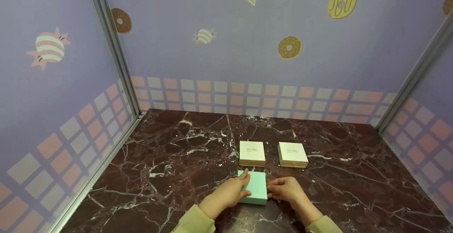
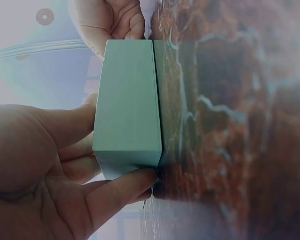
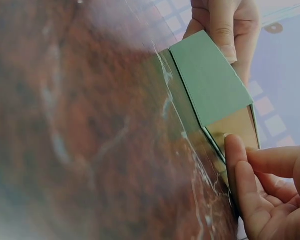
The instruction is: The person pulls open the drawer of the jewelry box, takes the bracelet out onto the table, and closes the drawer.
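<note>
A mint-green box (image 1: pixel 257 187) with a flat top lies on the dark marbled table. My left hand (image 1: pixel 231 190) grips its left side, the thumb on the top near the front and a finger at the far left corner. At its right side is my right hand (image 1: pixel 285 189), fingers bent in toward the box. The right wrist view shows a gold side panel (image 3: pixel 235 122) on the box with a small metal knob (image 3: pixel 224 134). My right fingertips pinch at this knob and partly cover it. The left wrist view shows the plain green front (image 2: pixel 125 95).
Behind the green box stand two cream boxes with gold fronts, one box (image 1: pixel 252 152) straight behind it and another box (image 1: pixel 292 154) farther right. A patterned purple wall (image 1: pixel 212 59) closes off the back, with side walls at left and right.
</note>
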